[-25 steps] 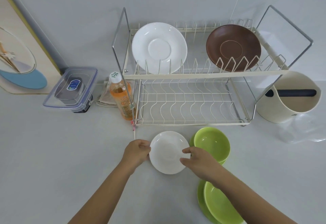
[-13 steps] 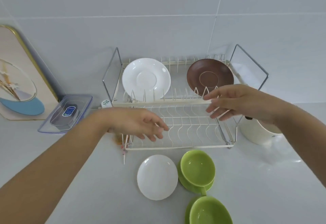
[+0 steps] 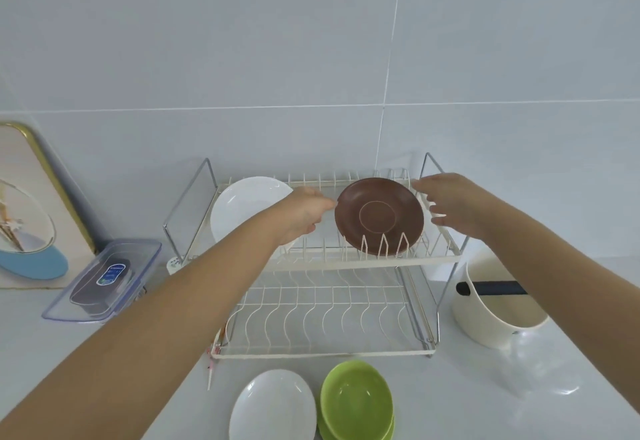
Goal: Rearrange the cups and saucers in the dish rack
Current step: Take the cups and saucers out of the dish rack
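Both hands up off the lower tier since half a second ago, now flanking the brown saucer on the top tier of the dish rack. Left hand at the saucer's left rim, fingertips touching the edge, fingers curled; whether clamped on the rim, cannot tell. Right hand just beside the right rim, fingers spread and relaxed, gripping nothing. Brown saucer upright between the prongs, face toward the camera, right between the two sets of fingers. Behind the left wrist, white saucer standing in the same tier, partly hidden. Well below the fingers, on the counter: white plate, and just right of it a green cup on a green saucer. Off past the right forearm, cream pot.
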